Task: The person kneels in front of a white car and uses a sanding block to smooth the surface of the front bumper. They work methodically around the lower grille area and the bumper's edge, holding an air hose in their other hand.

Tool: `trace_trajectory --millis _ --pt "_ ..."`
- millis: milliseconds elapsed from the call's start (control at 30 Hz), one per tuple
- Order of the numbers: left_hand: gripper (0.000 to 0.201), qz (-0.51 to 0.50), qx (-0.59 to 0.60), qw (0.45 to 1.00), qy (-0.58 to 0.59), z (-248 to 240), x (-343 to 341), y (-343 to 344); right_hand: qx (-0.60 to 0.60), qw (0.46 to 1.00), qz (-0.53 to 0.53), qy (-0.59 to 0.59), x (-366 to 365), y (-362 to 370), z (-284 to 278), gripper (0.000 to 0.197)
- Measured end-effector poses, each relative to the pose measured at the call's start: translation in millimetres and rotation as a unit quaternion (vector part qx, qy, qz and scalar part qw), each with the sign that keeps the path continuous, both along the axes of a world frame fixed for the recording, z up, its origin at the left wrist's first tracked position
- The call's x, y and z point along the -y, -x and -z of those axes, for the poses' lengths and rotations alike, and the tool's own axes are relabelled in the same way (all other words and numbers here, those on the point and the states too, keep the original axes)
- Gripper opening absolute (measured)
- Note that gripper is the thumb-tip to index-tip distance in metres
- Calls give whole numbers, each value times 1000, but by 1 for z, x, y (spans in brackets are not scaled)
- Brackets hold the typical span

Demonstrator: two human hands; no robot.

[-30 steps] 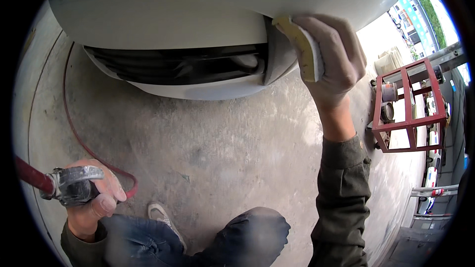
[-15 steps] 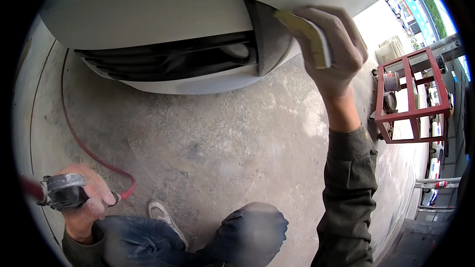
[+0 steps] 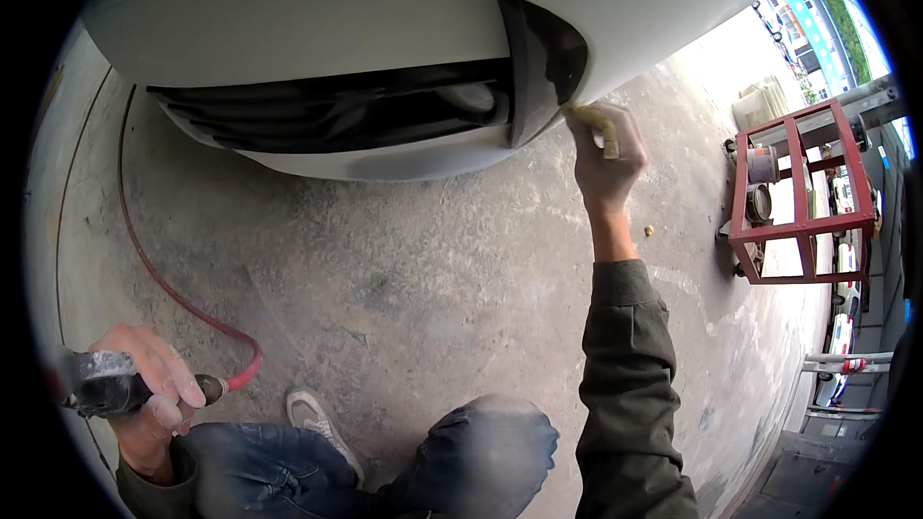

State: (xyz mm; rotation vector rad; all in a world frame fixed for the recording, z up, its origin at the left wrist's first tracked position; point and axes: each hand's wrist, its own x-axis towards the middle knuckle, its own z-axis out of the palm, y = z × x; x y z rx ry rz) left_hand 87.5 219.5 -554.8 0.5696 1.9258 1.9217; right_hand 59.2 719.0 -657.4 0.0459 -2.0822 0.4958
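My right hand [image 3: 620,163] is closed around a bent yellowish sanding pad [image 3: 598,122]. It is at the lower corner of a white car's front end [image 3: 336,19], close beside the dark headlight [image 3: 558,53] and its dull grey edge. Whether the pad touches the bodywork I cannot tell. Down at the left, my left hand [image 3: 149,365] grips a dusty black air sander [image 3: 101,384], partly lost in the dark rim of the picture. A red air hose [image 3: 245,370] joins the tool at a metal fitting [image 3: 212,386]. Black grille slats [image 3: 336,108] run across the car's lower front.
Concrete floor [image 3: 385,269] lies between me and the car, with the hose curving along its left side. To the right stands a red metal wheeled rack [image 3: 803,228] holding tins, near a pale bucket [image 3: 760,104]. A small yellowish bit [image 3: 649,230] lies on the floor.
My right hand has come down and slightly left with the pad, from over the headlight to the corner below it. My left hand with the sander has barely shifted.
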Motion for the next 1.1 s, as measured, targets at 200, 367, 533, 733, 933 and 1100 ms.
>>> trace_trajectory --millis 200,367,533,733,933,1100 --pt "37 11 -26 999 -20 -8 14 -11 38 994 19 99 15 -34 -31 24" --pt "36 -25 -68 997 -7 -24 0 -13 -20 999 -32 25 32 -16 -91 28" --pt "36 -1 -74 997 21 -32 10 -12 -77 988 -88 -100 31 6 -124 26" --pt "39 -67 4 998 -16 -21 3 -8 -147 963 -131 -183 50 35 -131 24" --pt "38 -70 -21 996 -46 11 -3 -2 -129 980 -74 -131 25 28 -64 22" --pt "37 -67 3 997 -45 18 -5 4 -108 994 -13 -1 14 23 0 19"
